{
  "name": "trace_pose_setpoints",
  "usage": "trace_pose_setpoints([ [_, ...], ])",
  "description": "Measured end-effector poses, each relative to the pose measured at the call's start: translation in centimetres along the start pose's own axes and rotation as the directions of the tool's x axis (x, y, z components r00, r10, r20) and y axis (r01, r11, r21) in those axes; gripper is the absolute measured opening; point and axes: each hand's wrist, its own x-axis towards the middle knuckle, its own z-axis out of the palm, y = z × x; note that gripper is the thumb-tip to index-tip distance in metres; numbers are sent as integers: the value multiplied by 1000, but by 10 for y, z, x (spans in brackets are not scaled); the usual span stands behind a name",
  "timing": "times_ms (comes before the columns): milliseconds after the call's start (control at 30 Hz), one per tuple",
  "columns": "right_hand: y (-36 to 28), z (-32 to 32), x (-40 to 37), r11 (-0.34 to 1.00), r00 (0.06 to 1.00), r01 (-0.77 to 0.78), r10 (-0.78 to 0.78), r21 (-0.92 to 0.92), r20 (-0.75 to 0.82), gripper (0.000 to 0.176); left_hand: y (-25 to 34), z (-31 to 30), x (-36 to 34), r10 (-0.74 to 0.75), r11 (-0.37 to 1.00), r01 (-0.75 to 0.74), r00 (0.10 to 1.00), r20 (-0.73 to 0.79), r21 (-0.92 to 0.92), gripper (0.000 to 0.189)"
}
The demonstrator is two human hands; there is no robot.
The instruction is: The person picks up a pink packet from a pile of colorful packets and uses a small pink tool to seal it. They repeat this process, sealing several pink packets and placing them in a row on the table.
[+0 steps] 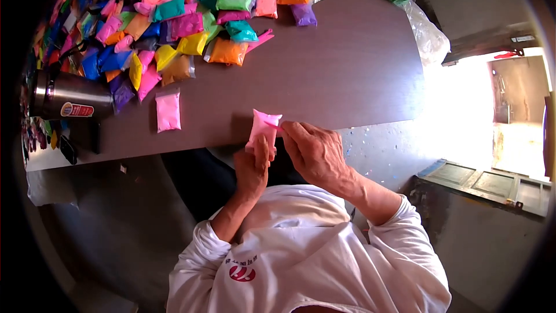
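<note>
A small pink packet (263,129) is held upright over the table's front edge by my left hand (253,168), its thumb and fingers closed on the lower part. My right hand (313,148) pinches a thin, darker pink piece (273,125) that lies across the packet's upper right side. Another pink packet (168,112) lies flat on the brown table (347,75), to the left of my hands.
A heap of colourful packets (179,23) covers the table's back left. A steel mug (75,95) stands at the left, with a dark object (68,149) near the edge. Green and clear plastic (425,35) lies at the far right corner.
</note>
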Motion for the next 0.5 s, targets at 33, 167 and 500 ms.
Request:
trace_pose_setpoints([
  [33, 1, 2, 1, 1000, 999, 28, -28, -2, -34, 9, -1, -1, 0, -3, 1000, 3, 1000, 9, -25, 44],
  [167, 14, 13, 3, 994, 993, 99, -101, -39, -56, 9, -9, 0, 0, 19, 996, -18, 1000, 12, -88, 42],
  [500, -3, -13, 13, 998, 989, -66, 67, 13, -128, 8, -7, -3, 0, -3, 998, 7, 998, 59, -63, 38],
])
